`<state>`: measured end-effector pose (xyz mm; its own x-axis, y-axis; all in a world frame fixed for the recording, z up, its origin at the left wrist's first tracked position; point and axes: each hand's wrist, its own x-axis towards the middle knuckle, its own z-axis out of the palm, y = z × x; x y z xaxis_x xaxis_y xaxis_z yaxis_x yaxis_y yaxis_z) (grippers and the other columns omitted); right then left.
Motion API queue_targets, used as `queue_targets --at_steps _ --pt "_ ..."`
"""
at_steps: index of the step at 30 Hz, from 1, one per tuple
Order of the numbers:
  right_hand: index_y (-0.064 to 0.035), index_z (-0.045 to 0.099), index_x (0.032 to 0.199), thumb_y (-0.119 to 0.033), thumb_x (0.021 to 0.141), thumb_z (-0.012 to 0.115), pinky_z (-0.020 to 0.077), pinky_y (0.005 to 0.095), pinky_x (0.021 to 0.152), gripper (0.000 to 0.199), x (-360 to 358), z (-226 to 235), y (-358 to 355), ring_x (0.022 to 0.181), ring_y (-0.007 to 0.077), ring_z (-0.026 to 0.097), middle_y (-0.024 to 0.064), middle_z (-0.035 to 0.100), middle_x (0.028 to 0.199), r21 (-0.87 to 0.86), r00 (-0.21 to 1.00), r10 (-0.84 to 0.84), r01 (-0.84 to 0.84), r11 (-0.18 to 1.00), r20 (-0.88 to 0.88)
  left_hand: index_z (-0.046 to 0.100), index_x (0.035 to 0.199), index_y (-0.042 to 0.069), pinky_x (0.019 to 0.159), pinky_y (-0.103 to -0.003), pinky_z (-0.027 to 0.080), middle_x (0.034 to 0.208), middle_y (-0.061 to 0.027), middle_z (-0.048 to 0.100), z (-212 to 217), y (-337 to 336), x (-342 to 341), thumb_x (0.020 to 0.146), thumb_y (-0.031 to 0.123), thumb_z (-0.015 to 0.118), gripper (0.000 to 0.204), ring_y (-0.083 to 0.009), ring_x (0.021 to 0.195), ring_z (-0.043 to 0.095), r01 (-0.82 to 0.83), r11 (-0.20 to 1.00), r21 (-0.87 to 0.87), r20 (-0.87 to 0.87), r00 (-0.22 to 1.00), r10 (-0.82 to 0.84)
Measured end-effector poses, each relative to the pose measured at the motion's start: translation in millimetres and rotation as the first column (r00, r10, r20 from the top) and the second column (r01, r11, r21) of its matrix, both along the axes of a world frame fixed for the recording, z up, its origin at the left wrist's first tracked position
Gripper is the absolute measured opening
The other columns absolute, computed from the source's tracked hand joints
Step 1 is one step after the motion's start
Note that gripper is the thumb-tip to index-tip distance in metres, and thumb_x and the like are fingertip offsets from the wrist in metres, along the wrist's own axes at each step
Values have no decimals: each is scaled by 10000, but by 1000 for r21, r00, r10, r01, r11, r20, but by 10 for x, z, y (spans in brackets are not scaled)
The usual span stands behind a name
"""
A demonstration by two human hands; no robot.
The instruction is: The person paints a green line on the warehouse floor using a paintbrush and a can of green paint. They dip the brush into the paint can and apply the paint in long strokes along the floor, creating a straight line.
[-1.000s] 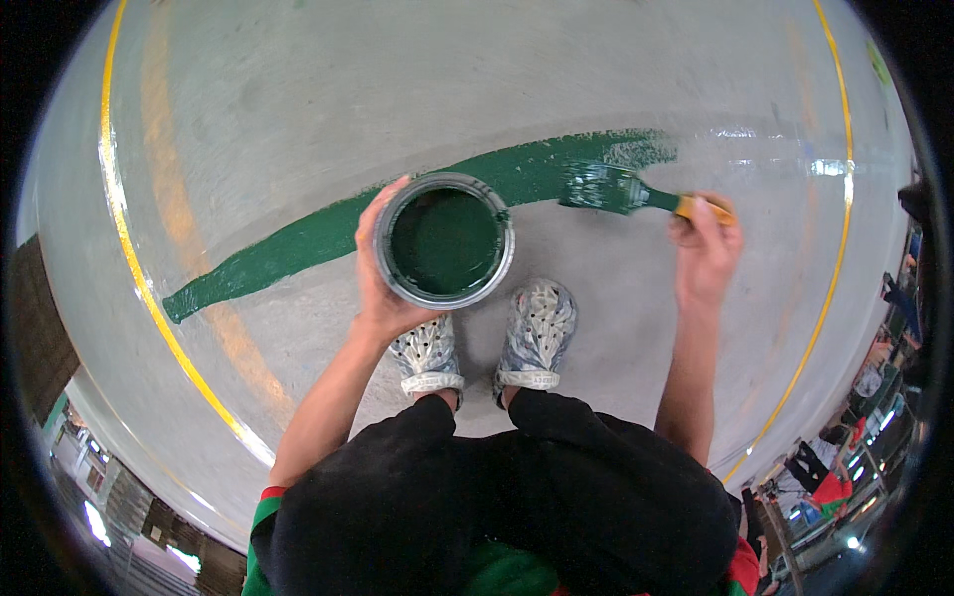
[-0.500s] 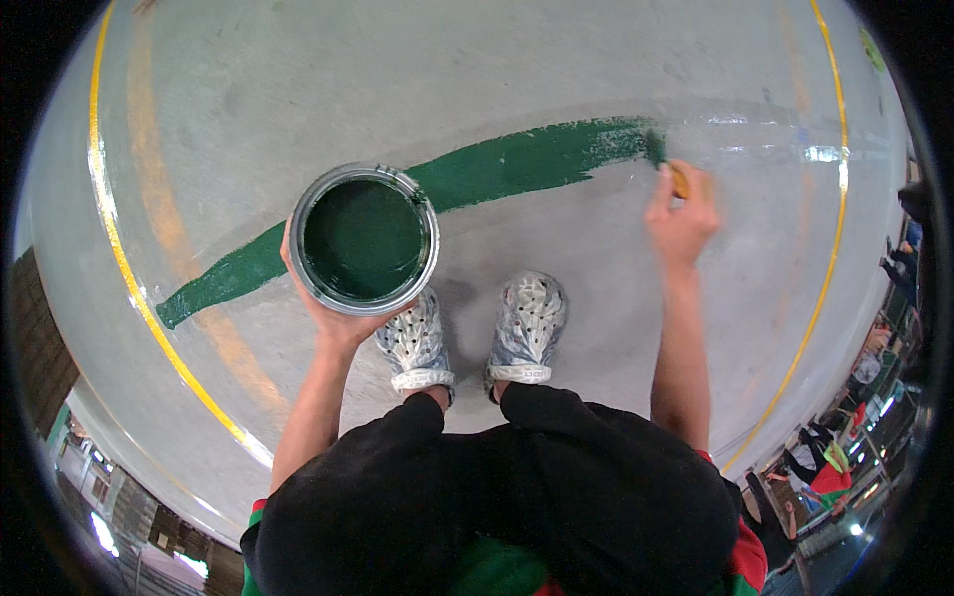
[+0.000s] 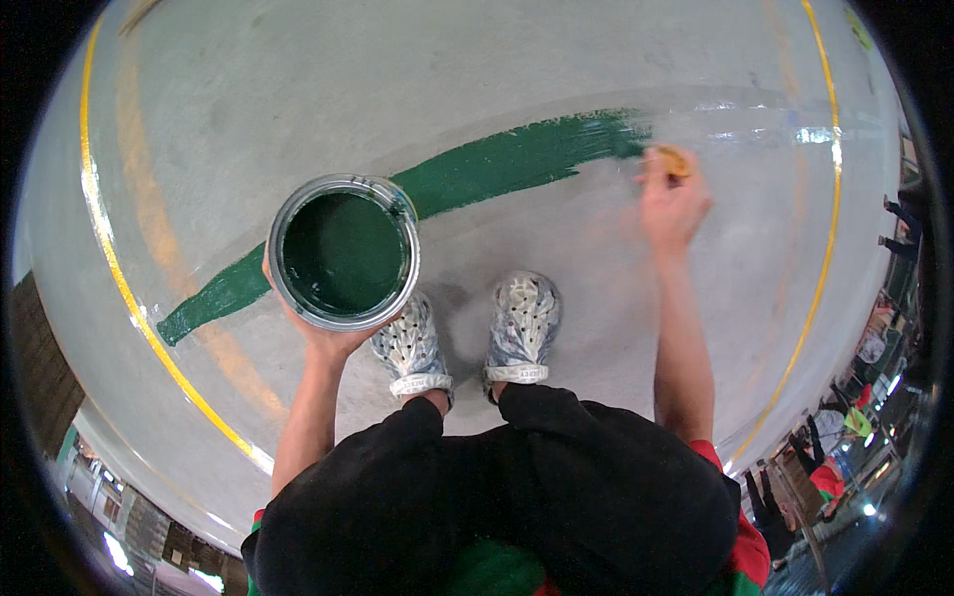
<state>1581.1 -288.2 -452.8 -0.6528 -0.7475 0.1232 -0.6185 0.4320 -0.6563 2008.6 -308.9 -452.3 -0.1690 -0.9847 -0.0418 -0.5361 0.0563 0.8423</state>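
Observation:
My left hand grips a round metal paint can from below and the left side, its open top facing up. Dark green paint fills part of the can. In my right hand is a paintbrush with a yellowish-brown handle, blurred by motion. Its green bristles reach the right end of a painted green stripe on the grey floor. That stripe runs from the left yellow line, behind the can, to the brush, and its right end is streaky.
Yellow lines mark the floor at left and right, with a faded orange band beside the left one. My patterned clogs stand just below the stripe. Several people are at the far right edge.
The brush has swept slightly left over the stripe's right end, with its handle tilting over. The paint can has shifted a little left and down in the view.

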Motion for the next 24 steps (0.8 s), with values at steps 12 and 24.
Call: queue_targets --at_steps 12,24 --pt "-31 653 988 -13 799 694 552 419 674 195 1213 37 131 797 325 676 154 659 874 -145 833 547 -534 833 80 565 1307 -2 975 -374 539 1213 -95 673 127 25 -63 570 275 998 899 -217 1082 663 24 998 -63 38 999 -22" --pt "-37 702 1018 -143 932 673 537 383 700 140 -1247 -16 -14 793 294 693 143 705 920 -28 885 -27 16 999 -465 371 1470 29 1057 -384 493 1367 -118 571 150 34 93 535 410 1009 1195 -237 1205 608 125 991 -41 199 973 -115"
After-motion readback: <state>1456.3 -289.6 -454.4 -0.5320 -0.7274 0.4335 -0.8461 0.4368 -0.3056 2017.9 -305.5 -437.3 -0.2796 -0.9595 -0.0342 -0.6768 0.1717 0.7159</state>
